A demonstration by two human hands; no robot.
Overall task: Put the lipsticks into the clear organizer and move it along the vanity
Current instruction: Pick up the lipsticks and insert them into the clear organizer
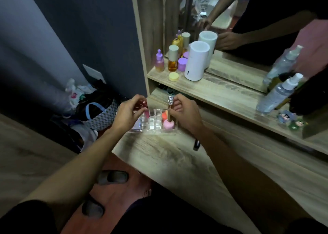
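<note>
A pale wood-grain vanity runs from the lower middle of the view toward 2 o'clock, with a raised shelf and a mirror behind it and a dark blue-grey wall at 10 o'clock.

The left hand sits just left of centre, its fingers pinched on a pink-red lipstick held tilted, with its lower end at the left end of the clear organizer. Whether the tube already stands in a compartment cannot be told through the blur. The right hand, at 3 o'clock from the left one, is curled around a slim gold tube with a clear ribbed cap, held upright over the right end of the organizer.

The organizer stands on the vanity top between the two hands, near the edge at the shelf's foot. In its right part lie a pink rounded piece and an orange one just behind it. A small dark tube lies on the vanity at 5 o'clock from the right hand, partly under the wrist.

Farther out, at 12 o'clock on the shelf, stand a white cylinder, purple-capped bottles and a yellow jar. At 3 o'clock a clear spray bottle leans beside the mirror. At 9 o'clock, bags lie piled on the floor.
</note>
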